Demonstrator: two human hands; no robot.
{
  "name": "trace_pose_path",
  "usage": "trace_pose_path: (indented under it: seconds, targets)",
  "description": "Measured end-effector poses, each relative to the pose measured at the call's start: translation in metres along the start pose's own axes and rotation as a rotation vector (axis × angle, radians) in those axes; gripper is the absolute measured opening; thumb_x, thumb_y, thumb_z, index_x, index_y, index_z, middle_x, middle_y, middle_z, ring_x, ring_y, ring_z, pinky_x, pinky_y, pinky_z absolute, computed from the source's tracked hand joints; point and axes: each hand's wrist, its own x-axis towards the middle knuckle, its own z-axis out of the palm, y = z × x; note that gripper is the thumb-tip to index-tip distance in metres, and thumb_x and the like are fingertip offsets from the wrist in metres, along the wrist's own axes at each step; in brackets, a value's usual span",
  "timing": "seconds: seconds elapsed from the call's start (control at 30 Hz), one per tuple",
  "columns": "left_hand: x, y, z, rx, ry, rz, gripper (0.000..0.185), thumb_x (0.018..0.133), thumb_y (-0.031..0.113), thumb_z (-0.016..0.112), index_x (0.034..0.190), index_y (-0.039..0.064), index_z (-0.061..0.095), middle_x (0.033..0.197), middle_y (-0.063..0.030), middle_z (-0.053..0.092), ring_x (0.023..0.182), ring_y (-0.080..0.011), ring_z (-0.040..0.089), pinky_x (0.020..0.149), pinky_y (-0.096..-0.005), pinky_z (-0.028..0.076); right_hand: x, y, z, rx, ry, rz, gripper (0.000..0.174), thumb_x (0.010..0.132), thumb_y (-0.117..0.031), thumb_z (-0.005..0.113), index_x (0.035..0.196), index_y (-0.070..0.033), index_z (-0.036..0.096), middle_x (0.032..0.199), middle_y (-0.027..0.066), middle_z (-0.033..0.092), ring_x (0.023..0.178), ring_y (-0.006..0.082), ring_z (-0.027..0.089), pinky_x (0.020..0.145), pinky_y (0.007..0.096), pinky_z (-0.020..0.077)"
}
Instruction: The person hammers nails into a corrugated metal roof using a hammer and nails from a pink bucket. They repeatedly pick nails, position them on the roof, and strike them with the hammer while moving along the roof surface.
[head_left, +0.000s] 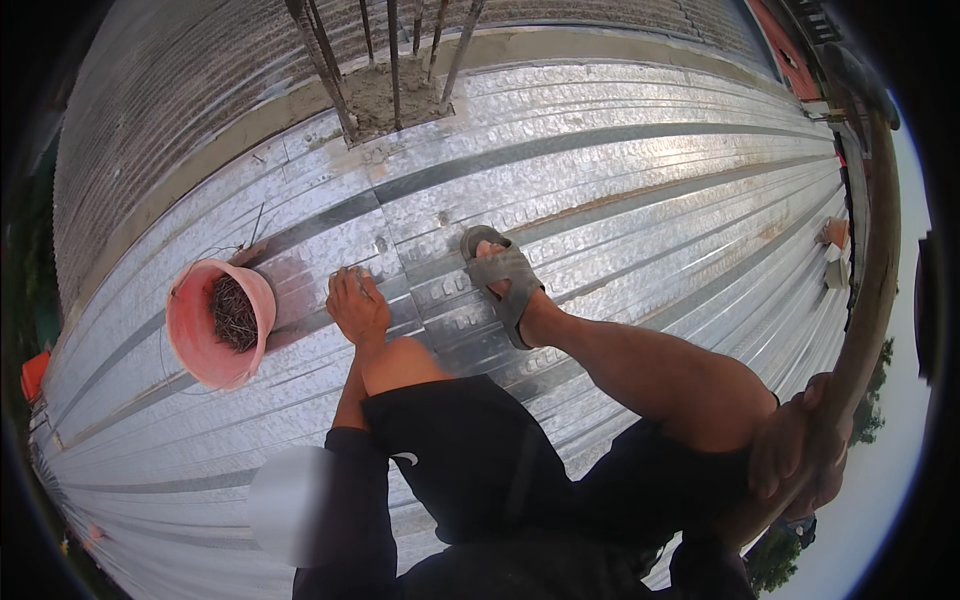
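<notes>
My right hand (799, 442) grips the wooden handle (874, 247) of a hammer at the right. Its dark head (855, 75) is up near the top right, raised close to the camera. My left hand (358, 304) rests fingertips down on the ribbed galvanized metal decking (637, 247), beside my bent knee. The fingers are bunched, and whether they hold something small is hidden. Just left of that hand stands a faded red plastic bucket (191, 322) with a wire handle. Many loose nails (234, 311) lie in it.
Upright steel rebars (395, 67) rise from a rough concrete patch (375, 97) ahead. A concrete strip (585, 46) borders the decking, with corrugated roofing (172, 97) beyond. My sandalled foot (502, 281) is planted on the decking. An orange container (35, 375) sits at the far left.
</notes>
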Motion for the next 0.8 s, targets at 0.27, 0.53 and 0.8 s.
trace_pose_path:
  seconds: [0.27,0.53,0.8]
  targets:
    - [-0.002,-0.002,-0.011,-0.012,0.042,0.201,0.026,0.099,0.025,0.062,0.109,0.004,0.072,0.125,-0.0138,0.069,0.124,-0.0377,0.058,0.102,-0.0505,0.044,0.066,-0.046,0.004,-0.514,0.043,-0.019,0.044,0.076,-0.024,0.076,0.1,0.008,0.057,0.061,0.0098,0.059,0.049,0.0163,0.061,0.046,0.0303,0.0515]
    - [0.0,-0.009,-0.001,0.024,-0.165,0.194,0.027,0.097,0.031,0.063,0.108,0.008,0.074,0.131,-0.0077,0.065,0.128,-0.0305,0.055,0.106,-0.0466,0.042,0.257,0.222,-0.08,-1.274,-0.735,-0.069,0.049,0.091,-0.02,0.072,0.129,0.002,0.051,0.082,0.0267,0.069,0.071,0.0452,0.07,0.066,0.0518,0.0544]
    - [-0.033,0.026,0.014,0.258,0.139,0.001,0.023,0.099,0.019,0.055,0.104,0.004,0.071,0.117,-0.0111,0.071,0.121,-0.0329,0.059,0.109,-0.0551,0.035,0.297,0.342,-0.065,-1.201,-1.142,-0.178,0.055,0.1,-0.048,0.062,0.12,0.003,0.057,0.08,0.0247,0.07,0.069,0.0445,0.07,0.065,0.0524,0.0557]
